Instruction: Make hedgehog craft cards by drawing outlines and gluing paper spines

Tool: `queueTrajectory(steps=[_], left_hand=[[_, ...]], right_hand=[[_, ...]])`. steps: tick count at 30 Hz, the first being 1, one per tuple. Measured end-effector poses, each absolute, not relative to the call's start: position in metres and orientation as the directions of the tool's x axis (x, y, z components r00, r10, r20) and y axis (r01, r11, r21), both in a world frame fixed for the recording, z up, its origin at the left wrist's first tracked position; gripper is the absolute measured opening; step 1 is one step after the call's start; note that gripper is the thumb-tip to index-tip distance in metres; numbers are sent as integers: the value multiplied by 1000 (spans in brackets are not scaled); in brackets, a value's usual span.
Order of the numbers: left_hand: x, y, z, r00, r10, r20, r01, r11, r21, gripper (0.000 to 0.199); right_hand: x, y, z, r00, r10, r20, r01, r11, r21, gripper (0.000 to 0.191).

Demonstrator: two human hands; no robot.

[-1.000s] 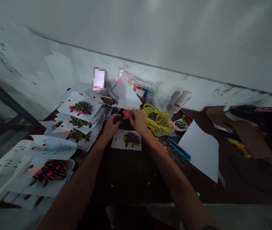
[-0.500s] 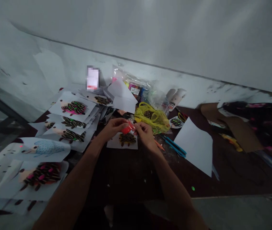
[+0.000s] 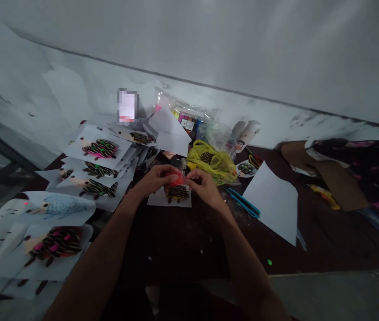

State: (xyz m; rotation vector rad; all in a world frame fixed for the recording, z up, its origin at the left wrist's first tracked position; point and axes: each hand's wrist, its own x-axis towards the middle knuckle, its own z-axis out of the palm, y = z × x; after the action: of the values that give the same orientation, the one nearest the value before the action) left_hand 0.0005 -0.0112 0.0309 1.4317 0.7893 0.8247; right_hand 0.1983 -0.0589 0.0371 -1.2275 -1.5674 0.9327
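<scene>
Both hands meet over a small red packet [image 3: 177, 179] with shiny clear plastic around it, perhaps modelling clay. My left hand [image 3: 157, 179] grips its left side between thumb and fingers. At its right end, my right hand [image 3: 203, 183] pinches the plastic; the fingertips partly cover it. Directly below lies a white card [image 3: 162, 200] bearing a hedgehog figure [image 3: 177, 192] with dark and yellowish spines, its left part hidden by my left hand. A yellow plastic bag [image 3: 221, 162] sits just beyond my right hand.
Hedgehog cards [image 3: 100, 149] pile up at the left. Blue-handled scissors [image 3: 242, 203] and white paper [image 3: 271, 200] lie at the right. Against the wall are a lit, blurred phone [image 3: 128, 107] and a clear bag [image 3: 189, 113] of coloured blocks. Brown cardboard [image 3: 339, 187] lies far right.
My hands still hold the red packet, turned slightly and more covered by my fingers. My right fingers have shifted their pinch at its end. The whole view has moved slightly.
</scene>
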Motion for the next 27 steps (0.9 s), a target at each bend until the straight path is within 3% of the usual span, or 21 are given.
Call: queueTrajectory(steps=[5, 9, 15, 27], left_hand=[[2, -13, 31, 503, 864, 33, 25, -52, 998, 37], [1, -13, 32, 469, 883, 16, 28, -32, 999, 38], [3, -15, 31, 471, 881, -27, 29, 15, 999, 40], [6, -15, 28, 486, 874, -13, -71, 55, 996, 37]], right_hand=[[195, -63, 36, -43, 937, 347, 403, 334, -852, 12], [194, -67, 40, -122, 938, 323, 415, 344, -842, 17], [191, -69, 46, -150, 919, 366, 576, 382, -723, 18], [183, -73, 41, -177, 860, 478, 627, 473, -619, 17]])
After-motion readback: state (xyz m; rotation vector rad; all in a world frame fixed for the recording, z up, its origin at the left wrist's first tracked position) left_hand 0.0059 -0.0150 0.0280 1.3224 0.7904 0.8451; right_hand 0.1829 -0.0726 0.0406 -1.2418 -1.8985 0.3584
